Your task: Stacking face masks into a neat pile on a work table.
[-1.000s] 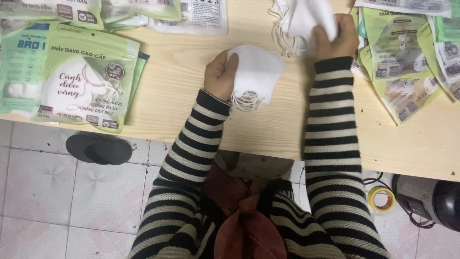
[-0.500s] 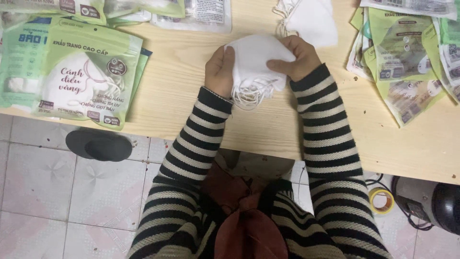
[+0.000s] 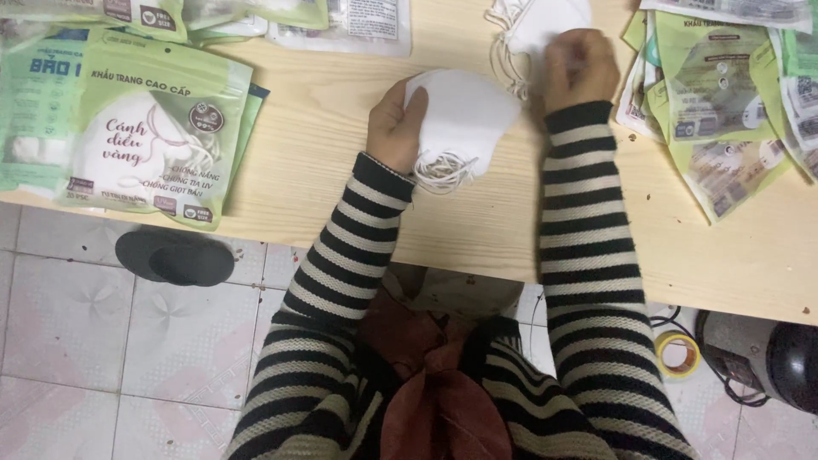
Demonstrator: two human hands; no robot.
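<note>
A person in a black-and-cream striped sweater sits at a pale wooden tabletop (image 3: 341, 162), seen from above. The left hand (image 3: 394, 128) holds one stack of white folded face masks (image 3: 464, 119) just above the tabletop's middle, its fingers curled around the stack's left edge; thin white ear loops (image 3: 443, 170) hang in a tangle from the bottom. The right hand (image 3: 579, 68) rests on a second pile of loose white masks (image 3: 532, 21) at the tabletop's far edge, fingers bent down onto the top mask; whether they pinch it cannot be told.

To the left lie several green plastic mask packages; the largest green pouch (image 3: 149, 128) overlaps others, so an exact count is unclear. To the right sits a fanned heap of empty green and clear pouches (image 3: 724, 111), at least five.

Below the tabletop is a pale tiled floor (image 3: 85, 341) with one black round object (image 3: 175, 255), one roll of yellow tape (image 3: 677, 353) and a dark appliance with a cord (image 3: 767, 358). Both forearms reach forward, the left angled inward, the right straight.
</note>
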